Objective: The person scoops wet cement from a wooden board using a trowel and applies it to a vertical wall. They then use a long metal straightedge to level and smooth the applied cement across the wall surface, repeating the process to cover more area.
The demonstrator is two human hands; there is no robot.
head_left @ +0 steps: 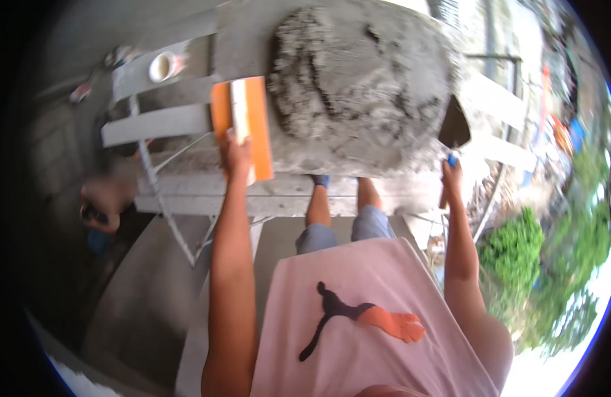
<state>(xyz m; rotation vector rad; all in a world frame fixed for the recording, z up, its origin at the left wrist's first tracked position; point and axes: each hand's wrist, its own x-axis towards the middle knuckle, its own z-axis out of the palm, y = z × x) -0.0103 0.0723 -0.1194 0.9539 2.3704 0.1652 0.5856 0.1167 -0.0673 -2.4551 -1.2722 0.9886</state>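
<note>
Two-handed hold on plastering tools above a mound of wet grey mortar, seen from the worker's head. The left grip [236, 157] is closed around the pale lengthwise handle of an orange rectangular float [260, 129], which stands to the left of the mortar mound [365, 83]. The right grip [452, 176] is closed around the handle of a pointed trowel [455, 124], blue near the blade; the dark blade points away from the worker, at the mound's right edge. Whether either tool touches the mortar cannot be told. The mound, rough and furrowed, lies on a grey surface [242, 43]. Left of the float, a pale plank [158, 126] runs out over a metal scaffold frame [161, 198]; farther off, a white bucket [162, 67] rests on a board. Lower left: a second person [99, 217], blurred, beside the scaffold. Right: green foliage [515, 246]. Foreground: the worker's pink shirt [358, 284] and grey-blue shorts [371, 223], with the feet near the edge of the surface
</note>
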